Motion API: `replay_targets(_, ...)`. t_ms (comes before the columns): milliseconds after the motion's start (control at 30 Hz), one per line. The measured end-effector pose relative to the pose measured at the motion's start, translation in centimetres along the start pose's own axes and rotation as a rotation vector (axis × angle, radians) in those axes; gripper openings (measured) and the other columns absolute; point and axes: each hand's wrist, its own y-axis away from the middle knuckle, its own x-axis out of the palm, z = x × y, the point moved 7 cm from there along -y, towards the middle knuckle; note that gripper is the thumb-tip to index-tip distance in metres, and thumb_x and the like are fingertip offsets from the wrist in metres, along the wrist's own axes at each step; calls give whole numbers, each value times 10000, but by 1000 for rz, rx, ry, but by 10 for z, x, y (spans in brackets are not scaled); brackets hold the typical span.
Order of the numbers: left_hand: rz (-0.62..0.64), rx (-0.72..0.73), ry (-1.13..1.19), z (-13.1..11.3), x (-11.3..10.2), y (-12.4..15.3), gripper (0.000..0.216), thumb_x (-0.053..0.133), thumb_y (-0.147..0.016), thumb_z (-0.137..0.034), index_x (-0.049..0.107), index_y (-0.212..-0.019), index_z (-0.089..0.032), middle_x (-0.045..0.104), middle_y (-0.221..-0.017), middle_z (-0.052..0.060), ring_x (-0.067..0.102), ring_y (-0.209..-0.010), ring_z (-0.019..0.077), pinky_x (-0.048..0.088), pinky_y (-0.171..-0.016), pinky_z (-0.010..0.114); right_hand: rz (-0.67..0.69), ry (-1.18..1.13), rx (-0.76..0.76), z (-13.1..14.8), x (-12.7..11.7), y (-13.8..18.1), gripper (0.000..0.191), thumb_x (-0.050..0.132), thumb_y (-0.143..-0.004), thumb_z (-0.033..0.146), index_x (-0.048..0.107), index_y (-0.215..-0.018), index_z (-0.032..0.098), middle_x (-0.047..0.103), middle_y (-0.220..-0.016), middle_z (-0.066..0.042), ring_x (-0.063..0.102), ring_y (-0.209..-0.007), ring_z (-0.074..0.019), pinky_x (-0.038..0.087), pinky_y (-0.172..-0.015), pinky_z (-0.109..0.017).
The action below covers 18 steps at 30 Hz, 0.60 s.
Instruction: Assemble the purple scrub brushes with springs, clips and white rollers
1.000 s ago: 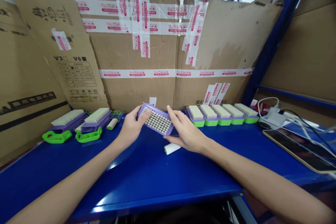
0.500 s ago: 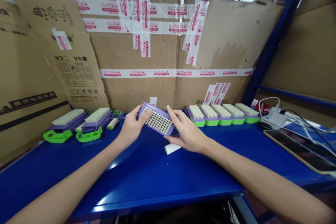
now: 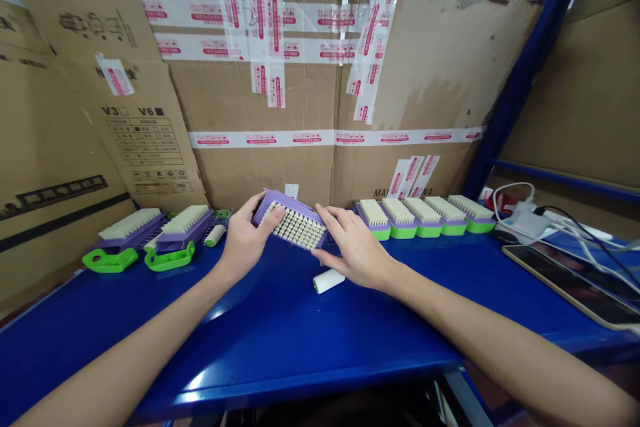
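Observation:
Between my hands, above the blue table, is a purple brush head (image 3: 300, 227) with rows of short cream bristles facing me, slanting down to the right. My left hand (image 3: 245, 233) is closed on its left end, the thumb lying over the bristles. On the right end, the fingers and thumb of my right hand (image 3: 357, 250) grip the edge. Below my right hand, a white cylinder with a green end (image 3: 329, 281) lies on the table. What is behind the brush head is hidden.
Several finished-looking brushes with green bases (image 3: 429, 217) stand in a row at the back right. Purple brush heads (image 3: 183, 230) and green handle pieces (image 3: 170, 259) sit back left. A phone (image 3: 565, 280) and cables (image 3: 575, 227) lie right. Cardboard (image 3: 260, 167) walls the back.
The brush head has shifted slightly left and tipped, showing more of its upper side. Both hands have moved with it, keeping their hold.

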Motion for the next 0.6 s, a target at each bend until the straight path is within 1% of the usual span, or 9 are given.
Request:
replay_targets(67, -33, 42, -45, -1, -4, 1, 622, 728, -903, -634, 696, -1301, -157, 776, -1220, 112, 718, -1094, 300, 579, -980, 404, 14, -4, 5, 0, 0, 0, 762, 504, -1108, 529, 208, -1722, 189, 545, -1531, -226, 559, -1339, -384, 523, -1096, -620)
replay_targets(167, -62, 128, -121, -8, -6, 4, 620, 766, -872, -615, 691, -1309, -183, 758, -1267, 104, 711, -1144, 306, 563, -1039, 429, 29, -30, 12, 0, -1, -1, 632, 369, -1155, 496, 274, -1706, 201, 571, -1534, -200, 567, -1329, -350, 514, -1099, -584)
replay_targets(267, -55, 176, -133, -12, -6, 7, 598, 767, -879, -591, 686, -1319, -195, 748, -1291, 104, 711, -1152, 297, 555, -1059, 427, 27, -65, 37, -1, -3, -1, 578, 323, -1169, 473, 322, -1687, 218, 572, -1550, -181, 557, -1347, -331, 500, -1110, -560)
replay_targets(333, -60, 176, -117, -13, -7, 7, 604, 767, -882, -584, 677, -1332, -191, 743, -1309, 110, 709, -1171, 300, 552, -1069, 428, 33, -79, 60, -3, -2, -1, 583, 310, -1167, 500, 342, -1675, 216, 579, -1536, -179, 564, -1324, -333, 498, -1101, -562)
replay_targets(433, -74, 158, -94, -11, -8, 7, 622, 771, -876, -590, 669, -1336, -183, 743, -1314, 116, 705, -1189, 311, 555, -1069, 438, 45, -90, 97, -7, 0, -1, 644, 308, -1147, 583, 376, -1653, 189, 602, -1457, -193, 587, -1240, -342, 513, -1065, -576)
replay_targets(533, -64, 145, -49, -11, -7, 6, 615, 775, -880, -593, 663, -1331, -190, 744, -1283, 114, 709, -1167, 307, 565, -1042, 442, 51, -120, 112, -8, 2, -1, 709, 351, -1119, 644, 389, -1640, 164, 609, -1382, -201, 586, -1197, -349, 529, -1042, -588)
replay_targets(600, -57, 142, 3, -11, -6, 5, 629, 793, -869, -599, 644, -1334, -203, 738, -1251, 109, 709, -1154, 300, 577, -1010, 432, 46, -147, 110, -7, 2, -1, 716, 379, -1111, 652, 385, -1642, 171, 609, -1344, -192, 583, -1184, -347, 537, -1037, -588)
